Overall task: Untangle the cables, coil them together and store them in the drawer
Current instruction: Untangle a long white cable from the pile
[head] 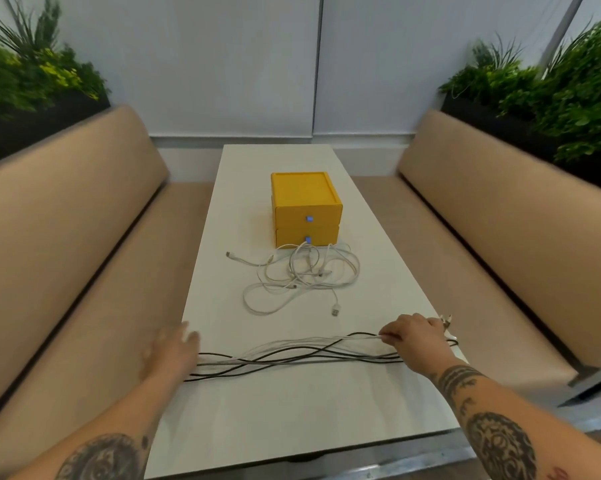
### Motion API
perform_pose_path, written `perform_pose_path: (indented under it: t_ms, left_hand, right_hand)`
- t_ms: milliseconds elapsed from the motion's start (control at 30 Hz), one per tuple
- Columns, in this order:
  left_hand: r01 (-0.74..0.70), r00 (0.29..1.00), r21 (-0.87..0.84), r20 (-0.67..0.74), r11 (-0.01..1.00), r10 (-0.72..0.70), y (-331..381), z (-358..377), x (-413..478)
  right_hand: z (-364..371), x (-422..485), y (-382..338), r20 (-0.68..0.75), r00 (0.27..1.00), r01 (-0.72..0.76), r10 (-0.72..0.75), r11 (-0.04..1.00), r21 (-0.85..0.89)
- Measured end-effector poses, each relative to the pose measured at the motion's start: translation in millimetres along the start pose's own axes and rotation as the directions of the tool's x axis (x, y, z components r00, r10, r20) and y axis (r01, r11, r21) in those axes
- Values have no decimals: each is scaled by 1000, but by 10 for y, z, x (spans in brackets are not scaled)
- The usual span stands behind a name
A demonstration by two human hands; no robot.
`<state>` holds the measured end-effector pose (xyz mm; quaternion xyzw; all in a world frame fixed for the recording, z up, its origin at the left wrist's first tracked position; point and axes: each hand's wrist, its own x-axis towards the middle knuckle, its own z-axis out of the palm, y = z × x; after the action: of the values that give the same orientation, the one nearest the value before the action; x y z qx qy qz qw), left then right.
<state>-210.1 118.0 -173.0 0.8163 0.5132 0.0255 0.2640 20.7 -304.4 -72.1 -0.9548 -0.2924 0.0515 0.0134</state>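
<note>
A yellow two-drawer box (306,209) stands mid-table, both drawers closed, each with a small blue pull. In front of it lies a tangle of white cables (302,275), one USB plug (335,310) pointing toward me. Nearer me, several black and white cables (292,356) lie stretched side by side across the table. My right hand (415,336) pinches a white cable of this bundle at its right end, near the table's right edge. My left hand (172,351), blurred, rests with its fingers extended over the bundle's left end at the table's left edge.
The white table (292,414) is long and narrow. Tan padded benches (67,271) flank it on both sides. Planters with green plants (552,84) sit behind the bench backs. A white wall closes the far end.
</note>
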Motion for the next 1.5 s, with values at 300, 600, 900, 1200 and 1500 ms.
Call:
perform_pose_path:
  t_ms: [300,600,900,1200,1500]
  left_hand:
    - [-520,849,330,305,788,432,496,-225,-1058]
    - [-485,874,522,268,701,405,461,-176,-1045]
    - [-453,892,541,284,709,353,527,-279,-1171]
    - [-415,908,467,270,781,320,693,-359,-1198]
    - [-435,889,319,303,842,344,1226,-96,-1038]
  right_hand:
    - [196,-30,105,57,998,-38,40,999,-28]
    - [103,-48,554,120,991,-48,64,990,-134]
    - [142,-121,215,115,993,10,-10,1000,2]
    - [155,-247,-150,199,975,90,-102,994,67]
    - [116,15,-369,180,973,123,-142,986,115]
